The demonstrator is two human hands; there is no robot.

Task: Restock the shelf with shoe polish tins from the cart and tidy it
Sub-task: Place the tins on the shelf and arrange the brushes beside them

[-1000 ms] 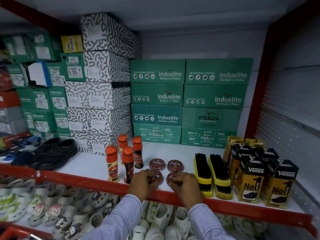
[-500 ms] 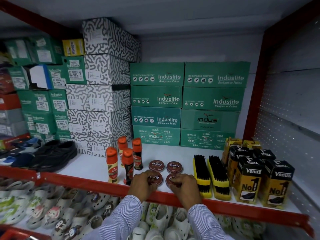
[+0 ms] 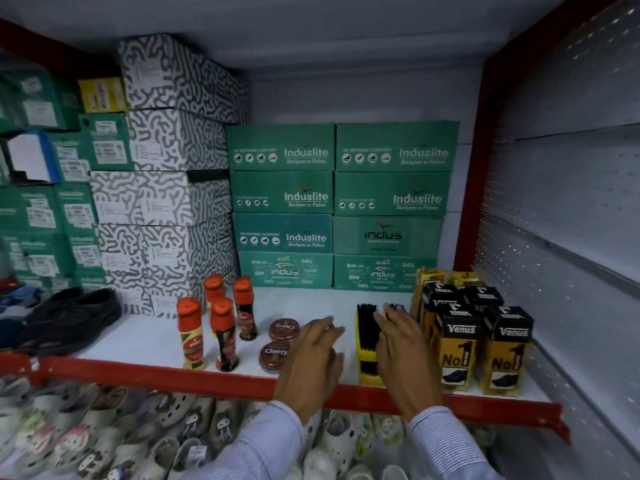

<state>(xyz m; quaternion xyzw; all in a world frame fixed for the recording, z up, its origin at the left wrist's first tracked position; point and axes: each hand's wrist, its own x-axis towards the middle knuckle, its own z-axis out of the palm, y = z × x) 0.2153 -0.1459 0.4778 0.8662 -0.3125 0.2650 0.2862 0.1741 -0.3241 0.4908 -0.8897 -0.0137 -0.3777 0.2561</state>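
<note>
While the white shelf [image 3: 145, 336] carries everything, both hands hover over it, fingers spread, gripping nothing: the right hand [image 3: 403, 355] above a yellow brush [image 3: 367, 344], the left hand [image 3: 313, 358] just right of two polish tins [image 3: 277, 355].

"Cherry" tin [image 3: 276, 355] ("Induslite" boxes [image 3: 281, 147])

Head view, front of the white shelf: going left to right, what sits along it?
Black shoes → orange-capped polish bottles → round brown Cherry polish tins → left hand → yellow-backed black-bristle brush → right hand → black-and-yellow Venus boxes.
</note>
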